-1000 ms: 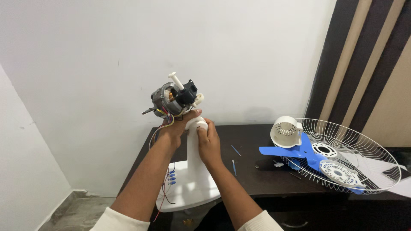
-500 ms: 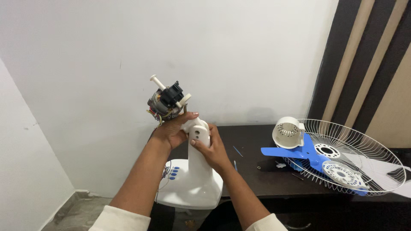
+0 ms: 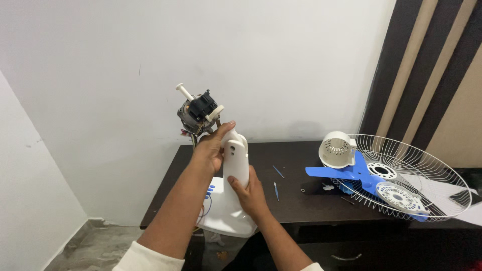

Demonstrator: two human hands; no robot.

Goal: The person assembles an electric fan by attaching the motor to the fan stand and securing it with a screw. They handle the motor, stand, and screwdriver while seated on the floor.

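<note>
The left hand (image 3: 212,147) wraps its fingers around the top of a smooth white plastic fan stand (image 3: 232,188), just under the bare motor (image 3: 198,113), a stubby metal cylinder with a black block and a white plastic knob sticking up at a slant. The right hand (image 3: 248,189) is clamped on the stand's flat upright column lower down, thumb on the near face. The stand is held above the near left edge of the dark wooden table (image 3: 296,195), its broad rounded base tilted toward the person. To the right on the table lie a round wire grille (image 3: 427,173), a glossy blue fan blade (image 3: 346,173), and a white slotted dome-shaped motor cover (image 3: 336,150).
</note>
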